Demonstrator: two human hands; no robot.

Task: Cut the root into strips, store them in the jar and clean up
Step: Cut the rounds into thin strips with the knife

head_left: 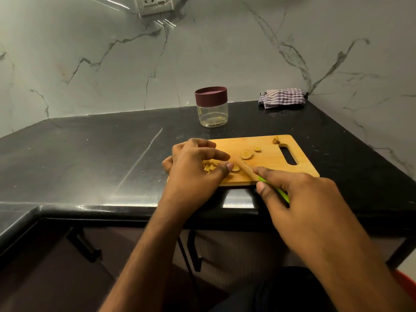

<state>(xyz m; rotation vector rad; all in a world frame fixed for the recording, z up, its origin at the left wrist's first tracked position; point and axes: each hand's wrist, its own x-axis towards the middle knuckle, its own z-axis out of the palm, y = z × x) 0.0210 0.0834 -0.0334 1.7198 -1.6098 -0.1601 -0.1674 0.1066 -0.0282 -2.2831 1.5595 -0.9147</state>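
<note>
My right hand (299, 199) grips the knife (265, 181) by its green handle, index finger laid along the top. The blade angles up-left from that grip, lying low over the wooden cutting board (299, 170); I can't tell whether its tip is touching the wood.

My left hand (193, 167) sits just left of the blade tip, fingers curled over a small pile of cut strips (209, 165) at the board's left end. Thumb and fingertips are closed around the pile, holding it together. One round slice (235, 169) lies between my left thumb and the blade, touching or nearly touching both.

Beyond the blade, further from my right hand: a larger round slice (246, 153), a smaller one (257, 150) just right of it, and a knobbly end scrap (275, 140) near the board's far edge, beside the handle slot.

The jar (211, 106) stands on the black counter (90, 158) past the board, well apart from both hands, dark red lid on, with at most a few pale bits at the bottom. A checked cloth (282, 97) lies folded at the back, far right of the jar, against the marble wall.
</note>
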